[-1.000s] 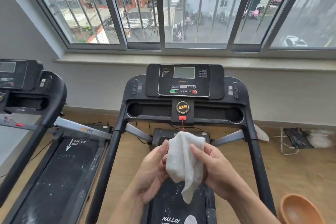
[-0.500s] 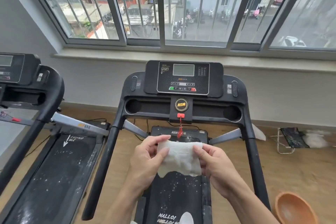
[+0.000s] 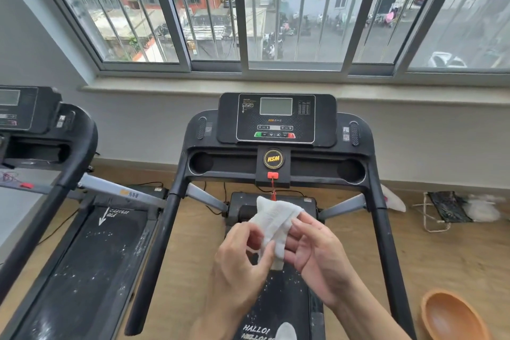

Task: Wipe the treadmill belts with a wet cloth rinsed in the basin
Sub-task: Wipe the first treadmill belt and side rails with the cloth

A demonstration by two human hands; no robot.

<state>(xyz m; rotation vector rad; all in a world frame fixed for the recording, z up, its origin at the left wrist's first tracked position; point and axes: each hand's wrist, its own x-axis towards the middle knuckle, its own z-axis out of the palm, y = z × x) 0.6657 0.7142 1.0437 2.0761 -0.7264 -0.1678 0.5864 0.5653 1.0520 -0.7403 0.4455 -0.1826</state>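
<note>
While held above the black, white-speckled treadmill belt, the crumpled white cloth is pinched by fingers of the left hand and the right hand. A round orange basin sits at right on the wooden floor, with barred windows ahead.

1 head-worn wide view, forward and down, close over the treadmill
</note>
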